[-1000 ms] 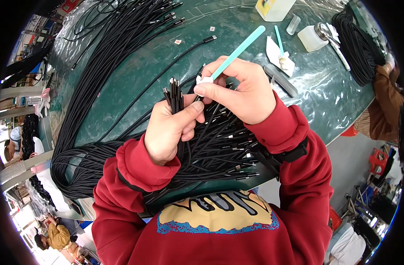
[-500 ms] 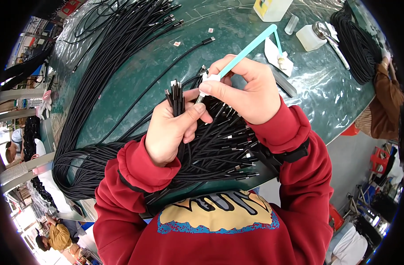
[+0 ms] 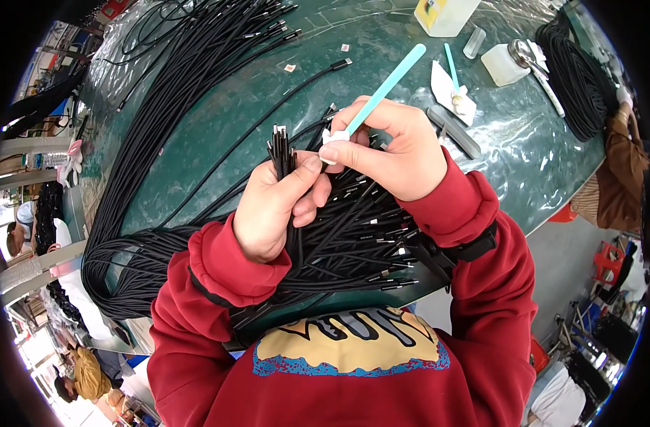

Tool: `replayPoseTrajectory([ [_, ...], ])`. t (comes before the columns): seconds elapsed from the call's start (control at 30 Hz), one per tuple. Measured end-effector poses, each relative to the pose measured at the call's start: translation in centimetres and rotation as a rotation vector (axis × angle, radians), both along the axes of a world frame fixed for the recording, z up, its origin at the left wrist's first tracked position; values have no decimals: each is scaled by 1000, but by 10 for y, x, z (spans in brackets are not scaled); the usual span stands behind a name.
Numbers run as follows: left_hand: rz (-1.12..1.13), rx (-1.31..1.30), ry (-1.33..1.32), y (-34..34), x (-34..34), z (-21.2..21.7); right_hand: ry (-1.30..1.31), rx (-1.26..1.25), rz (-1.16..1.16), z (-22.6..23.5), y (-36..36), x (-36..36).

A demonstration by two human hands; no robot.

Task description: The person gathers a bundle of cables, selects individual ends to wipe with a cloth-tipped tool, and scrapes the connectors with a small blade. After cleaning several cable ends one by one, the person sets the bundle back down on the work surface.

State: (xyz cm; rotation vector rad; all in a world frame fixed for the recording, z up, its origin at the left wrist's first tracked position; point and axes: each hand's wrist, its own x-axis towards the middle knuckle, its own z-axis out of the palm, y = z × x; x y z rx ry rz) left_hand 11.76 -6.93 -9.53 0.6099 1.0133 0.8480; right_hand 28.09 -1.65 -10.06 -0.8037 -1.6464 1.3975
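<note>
My left hand (image 3: 264, 210) is closed around a small bunch of black cables (image 3: 281, 151), their metal plug ends pointing up past the thumb. Against its fingertips my right hand (image 3: 403, 153) pinches a turquoise stick (image 3: 390, 82). White wadding (image 3: 336, 136), perhaps cloth or tissue, wraps the stick's lower end at the right thumb and forefinger. The wadding and fingers hide whatever lies between the two hands. Below and beyond the hands, a heap of black cables (image 3: 339, 249) spreads with its plugs to the right.
Long black cables (image 3: 144, 171) curve along the left of the green table (image 3: 218, 121). A second turquoise stick (image 3: 450, 64) lies by a white scrap (image 3: 449, 96). Clear bottles (image 3: 503, 64) and a coiled cable bundle (image 3: 570, 78) sit far right, near another person's sleeve (image 3: 621, 171).
The turquoise stick has swung left and stands steeper. My right hand has shifted slightly left and down. A metal plug that showed between my hands is now covered by wadding and fingers.
</note>
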Motion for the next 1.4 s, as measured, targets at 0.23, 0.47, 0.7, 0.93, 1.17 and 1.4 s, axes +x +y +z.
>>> replayPoseTrajectory([
  [0.23,16,3,18,-2,0,2,1,20,-51,0,1,2],
  [0.47,30,13,53,-2,4,2,3,-22,-53,2,0,-1],
  [0.7,45,-2,63,-2,3,0,-127,-39,59,-4,5,11],
  [0.93,25,12,88,-2,5,2,-132,-35,3,3,5,7],
  [1.17,5,13,86,-2,3,1,-30,9,20,0,6,7],
  [1.4,-29,24,-15,-2,0,1,14,202,52,-1,7,7],
])
